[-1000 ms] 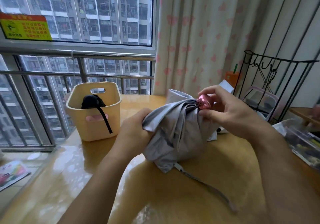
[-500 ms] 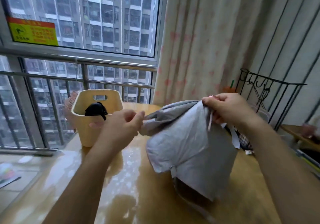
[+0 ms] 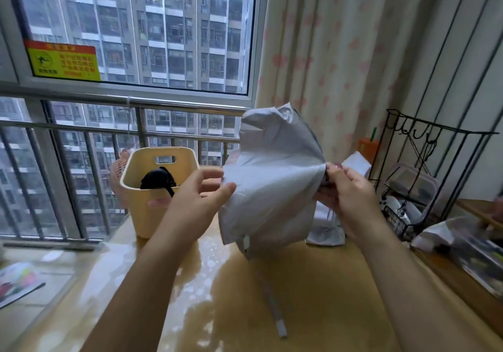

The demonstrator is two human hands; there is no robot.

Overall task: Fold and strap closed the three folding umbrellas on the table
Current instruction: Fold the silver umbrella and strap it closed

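A grey folding umbrella point(image 3: 272, 188) hangs above the wooden table point(image 3: 326, 311) with its canopy loose and fanned out. My right hand point(image 3: 345, 196) grips its gathered top end, where a bit of pink shows. To the left of the canopy, my left hand point(image 3: 198, 199) has relaxed fingers, and its thumb and fingertips touch the fabric's edge. The umbrella's grey strap point(image 3: 275, 308) dangles down onto the table. A black umbrella point(image 3: 156, 180) sits in the yellow basket point(image 3: 152, 215). Pale folded fabric point(image 3: 326, 232) lies behind the canopy; I cannot tell what it is.
The basket stands at the table's far left by the window railing point(image 3: 122, 128). A black wire rack point(image 3: 424, 188) and cluttered boxes point(image 3: 468, 251) fill the right side. A curtain point(image 3: 340, 52) hangs behind. A magazine point(image 3: 16, 283) lies on the floor at left.
The umbrella has risen and its canopy has flared open. My left hand has let go of the bunched fabric and now only touches the edge. My right hand still holds the top.
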